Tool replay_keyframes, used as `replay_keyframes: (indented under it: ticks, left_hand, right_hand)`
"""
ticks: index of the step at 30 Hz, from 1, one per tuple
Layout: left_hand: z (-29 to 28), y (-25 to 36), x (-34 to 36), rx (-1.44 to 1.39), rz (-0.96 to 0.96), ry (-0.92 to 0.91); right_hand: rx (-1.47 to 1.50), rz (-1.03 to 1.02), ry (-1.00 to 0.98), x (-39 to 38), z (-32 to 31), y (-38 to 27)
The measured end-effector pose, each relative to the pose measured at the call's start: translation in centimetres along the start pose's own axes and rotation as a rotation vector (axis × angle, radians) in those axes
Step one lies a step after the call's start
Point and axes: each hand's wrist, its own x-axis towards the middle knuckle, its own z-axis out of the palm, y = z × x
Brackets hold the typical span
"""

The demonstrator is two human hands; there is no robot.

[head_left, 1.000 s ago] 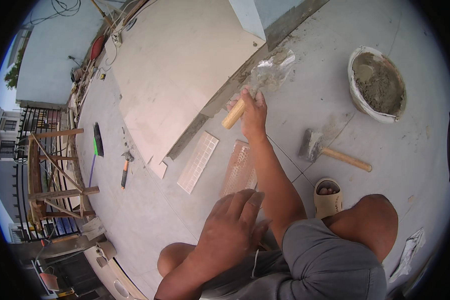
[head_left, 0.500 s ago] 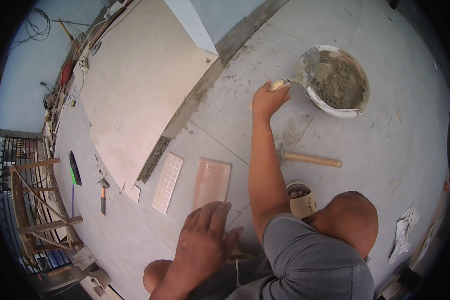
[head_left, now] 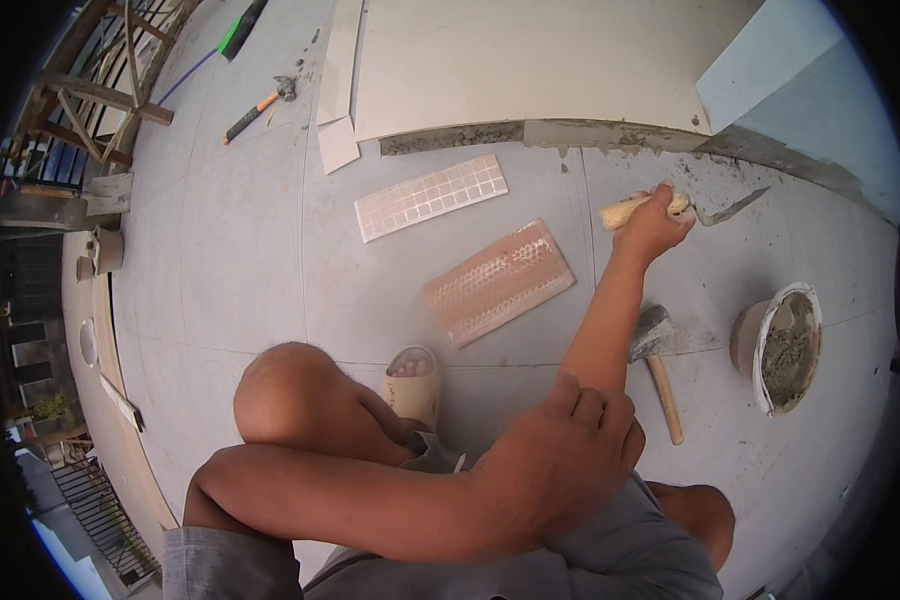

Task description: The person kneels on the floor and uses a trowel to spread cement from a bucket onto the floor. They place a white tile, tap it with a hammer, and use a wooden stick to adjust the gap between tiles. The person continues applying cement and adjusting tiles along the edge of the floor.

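Observation:
My right hand (head_left: 655, 225) is closed round the wooden handle of a trowel (head_left: 733, 206), held above the floor by the raised slab edge. The thin metal blade points right and looks nearly edge-on. My left hand (head_left: 570, 450) lies across my right arm, somewhat blurred; its knuckles are bent and the fingertips are hidden. Left of the trowel are two tile pieces on the floor: a pale one with a grid back (head_left: 432, 198) and a pinkish one with white-marked ridges (head_left: 500, 283). A bucket of grey mortar (head_left: 790, 352) stands at the right.
A mallet with a wooden handle (head_left: 663, 398) lies beside my right arm. At the far left are a claw hammer (head_left: 260, 108), a green-and-black brush (head_left: 238, 32) and a wooden frame (head_left: 105, 92). The tiled slab (head_left: 530, 70) ends at a mortar edge and blue wall (head_left: 810, 110).
The view has turned. My right hand has brought the trowel away from the mortar bucket toward the slab edge. My left hand has moved across onto my right arm.

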Motion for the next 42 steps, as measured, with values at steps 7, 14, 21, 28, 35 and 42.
replay_keyframes:
  ticks: [7, 14, 21, 28, 35, 42]
  left_hand:
    - [1.4, 1.7, -2.1, 0.156, -0.051, 0.030]
    - [-0.7, 1.0, -4.6, 0.229, 0.019, -0.025]
    - [-3.6, -0.3, -4.8, -0.064, 0.015, -0.075]
    - [-4.0, -0.6, -4.1, -0.724, -0.255, -0.303]
    - [-1.8, 1.4, -1.6, 0.008, 0.032, -0.318]
    - [1.8, 2.9, 0.5, 0.135, -0.031, -0.150]
  right_hand:
    - [-0.076, -0.369, -0.358, -1.5, 3.5, -2.8]
    - [-0.383, -0.619, -0.918, -0.6, 7.3, -8.5]
    - [-0.877, -0.814, -1.279, 0.6, 4.3, -12.7]
    - [-0.980, -0.866, -1.126, 4.0, -5.0, -14.3]
    - [-1.063, -0.563, -0.782, 8.4, -15.1, -18.3]
    - [-0.979, -0.614, -0.547, 13.8, -21.4, -22.4]
